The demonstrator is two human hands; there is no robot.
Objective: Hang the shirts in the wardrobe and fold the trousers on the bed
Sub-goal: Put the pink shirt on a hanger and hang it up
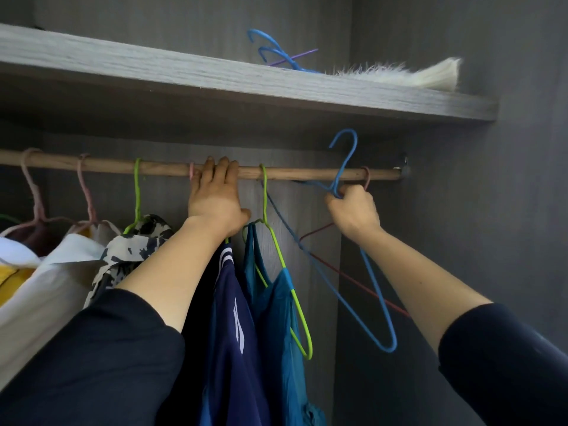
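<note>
A navy shirt (233, 318) and a teal shirt (276, 321) are seen hung side by side from the rod (116, 167) of the wardrobe (491, 210), near the rod's middle. The teal shirt is carried by a green hanger (263, 195) whose hook is looped over the rod, while the navy shirt's hanger is largely hidden behind the left wrist. The left grip (215, 198) is laid on the rod between the two shirts' hooks, with its fingers bent over the top of the rod and the thumb held apart below. The right grip (353, 210) is closed round the neck of a bare blue hanger (347, 162). That hanger's hook is raised in front of and above the rod, not looped over it, and its frame is slanted down to the right. A bare red hanger (316, 232) is seen behind it. Further left on the rod, a patterned garment (138, 247) is hung from a second green hanger (137, 192), and a white garment (61, 272) is seen beside it under two pink hangers (35, 195). Above the rod a shelf (215, 78) is fixed, on which spare hangers (276, 53) and a white furry thing (430, 76) are laid. Both arms are covered by dark sleeves (92, 364) pushed up to the elbow
</note>
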